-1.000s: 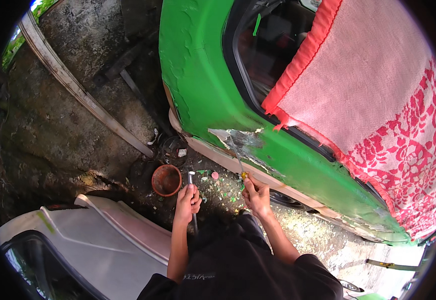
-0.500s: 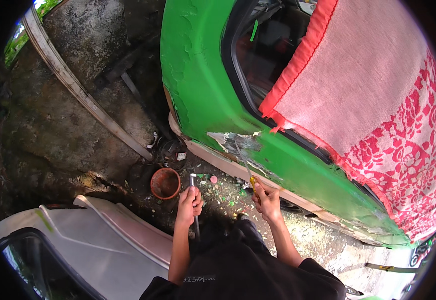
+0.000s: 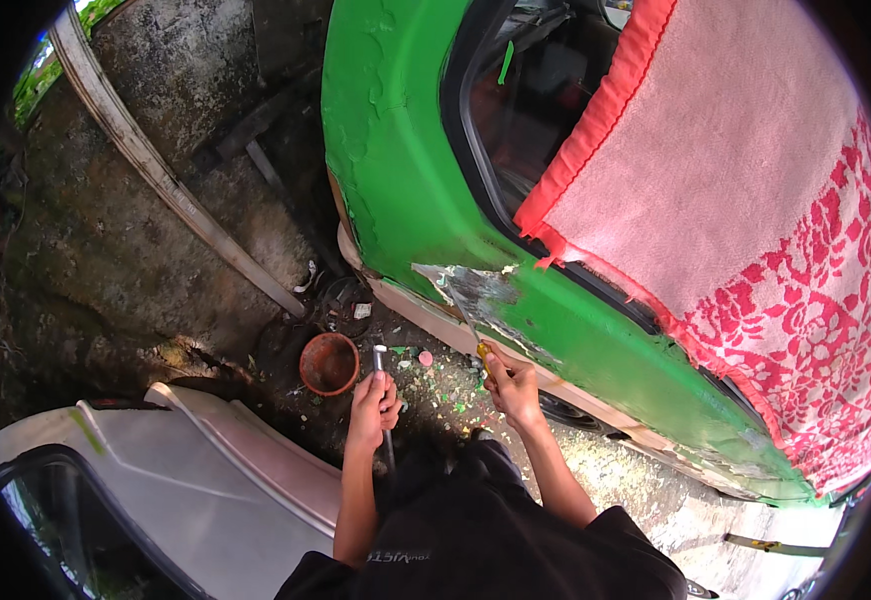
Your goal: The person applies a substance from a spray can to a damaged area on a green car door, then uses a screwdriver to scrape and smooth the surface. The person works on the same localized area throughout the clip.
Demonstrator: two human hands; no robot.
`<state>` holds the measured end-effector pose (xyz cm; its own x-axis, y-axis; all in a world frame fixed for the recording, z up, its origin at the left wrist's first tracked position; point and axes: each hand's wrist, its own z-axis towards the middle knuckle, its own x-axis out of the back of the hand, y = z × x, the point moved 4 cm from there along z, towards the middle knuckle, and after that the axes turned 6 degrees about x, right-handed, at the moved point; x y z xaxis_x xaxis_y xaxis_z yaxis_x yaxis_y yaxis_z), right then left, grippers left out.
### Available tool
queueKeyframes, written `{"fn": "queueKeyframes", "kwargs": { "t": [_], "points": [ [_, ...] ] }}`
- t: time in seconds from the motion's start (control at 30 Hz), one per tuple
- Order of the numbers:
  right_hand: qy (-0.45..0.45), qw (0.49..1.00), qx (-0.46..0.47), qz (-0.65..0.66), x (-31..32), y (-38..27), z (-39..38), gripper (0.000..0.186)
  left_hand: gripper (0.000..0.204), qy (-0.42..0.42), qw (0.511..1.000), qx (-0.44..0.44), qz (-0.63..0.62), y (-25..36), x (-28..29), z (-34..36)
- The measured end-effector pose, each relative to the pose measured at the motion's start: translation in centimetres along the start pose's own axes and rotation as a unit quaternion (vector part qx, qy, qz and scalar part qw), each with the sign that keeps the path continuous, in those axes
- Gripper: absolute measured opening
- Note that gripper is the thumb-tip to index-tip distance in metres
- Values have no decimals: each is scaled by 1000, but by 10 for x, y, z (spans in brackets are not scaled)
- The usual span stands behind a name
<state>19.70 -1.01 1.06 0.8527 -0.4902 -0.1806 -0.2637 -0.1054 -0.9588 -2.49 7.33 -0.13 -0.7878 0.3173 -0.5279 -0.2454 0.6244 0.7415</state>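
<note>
My right hand [image 3: 516,390] is wrapped round the yellow handle of a screwdriver [image 3: 484,349]. Its long thin shaft slants up and left onto a bare grey patch [image 3: 496,292], where paint is gone from the side of a green car [image 3: 396,205]. The tip lies near the patch's upper left; whether it touches the metal I cannot tell. Lower and to the left, my left hand [image 3: 370,410] grips a grey metal bar [image 3: 380,360] upright, its pale end poking out above the fingers. My fist hides the bar's middle.
A clay pot [image 3: 330,364] stands on the ground left of my hands, among scattered paint flakes [image 3: 456,400]. A pinkish-grey car [image 3: 206,465] is at lower left. A red-and-pink towel [image 3: 696,170] drapes over the green car. A long pale strip [image 3: 171,190] leans at upper left.
My right hand has moved left and slightly up, carrying the screwdriver's tip toward the left end of the bare patch. The left hand, still gripping the bar, has barely shifted.
</note>
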Motion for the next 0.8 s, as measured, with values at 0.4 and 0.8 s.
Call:
{"fn": "queueKeyframes", "kwargs": {
  "t": [0.4, 0.8],
  "points": [
    [9, 1000, -1, -3, 12, -2, -14, 34, 32, 7, 1000, 3, -4, -2, 7, -2],
    [-4, 1000, -21, -8, 8, -4, -1, 33, 32, 21, 1000, 5, -16, -9, 6, -14]
  ]
}}
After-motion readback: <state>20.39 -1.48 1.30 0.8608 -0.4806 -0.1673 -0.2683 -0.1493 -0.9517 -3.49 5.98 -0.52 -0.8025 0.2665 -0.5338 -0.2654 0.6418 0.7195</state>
